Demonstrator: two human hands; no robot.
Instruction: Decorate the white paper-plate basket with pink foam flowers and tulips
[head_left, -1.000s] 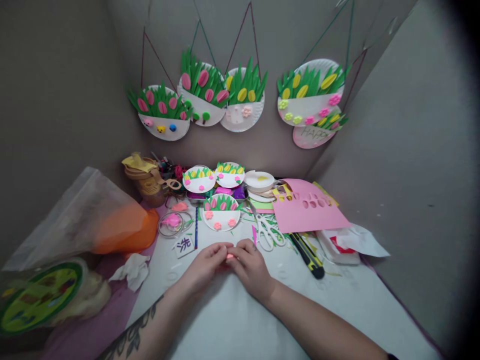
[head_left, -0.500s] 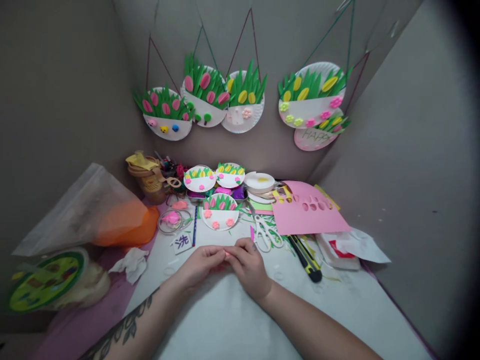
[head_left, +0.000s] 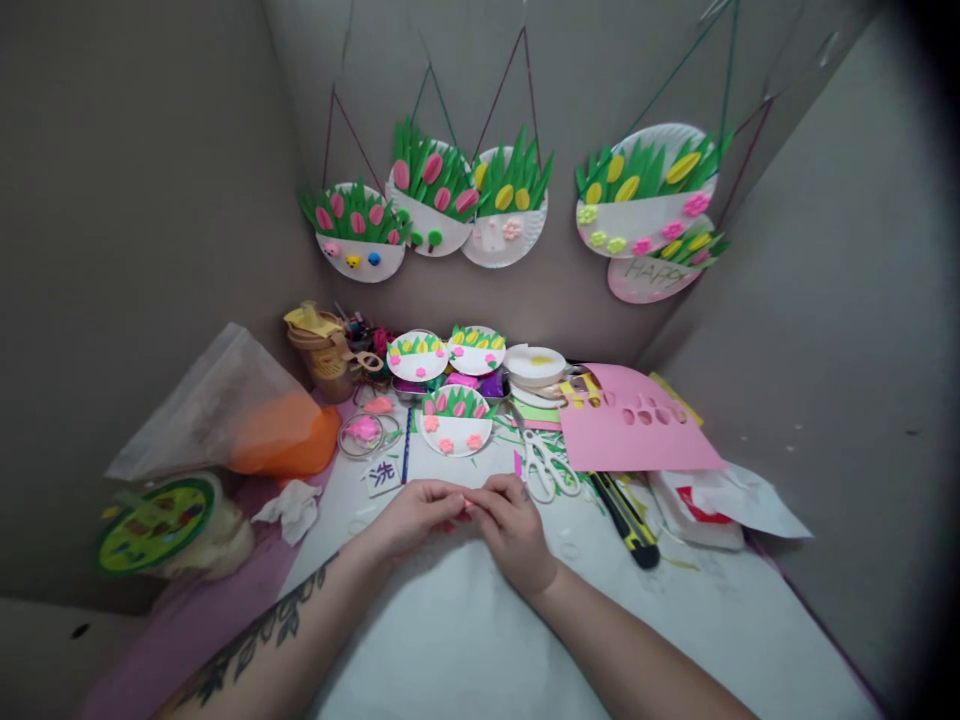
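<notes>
your left hand [head_left: 424, 513] and right hand [head_left: 517, 527] both pinch a bit of pink clay [head_left: 469, 503] between them over the white table [head_left: 450, 640], its shaping seemingly unfinished, while the nearest plate [head_left: 459, 427] already bears three pink flowers [head_left: 446, 446].

2 hands: left hand [head_left: 420, 512], right hand [head_left: 517, 532]; 1 pink piece [head_left: 468, 503] at the fingertips; 5 hanging plates [head_left: 646, 219]; 3 small flower plates [head_left: 456, 432] on the desk [head_left: 450, 640], front one with 3 pink flowers [head_left: 474, 441] and 4 pink tulips [head_left: 459, 408]; singles, 1 each: scissors [head_left: 532, 440], utility knife [head_left: 626, 522], pink sheet [head_left: 637, 445] with cut-outs, lidded cup [head_left: 327, 368], character card [head_left: 383, 476], blue stick [head_left: 406, 447], crumpled tissue [head_left: 292, 510], green-lidded tub [head_left: 157, 525], clear bag [head_left: 217, 395]; leftmost hanging plate has 3 small heads [head_left: 374, 259]
</notes>
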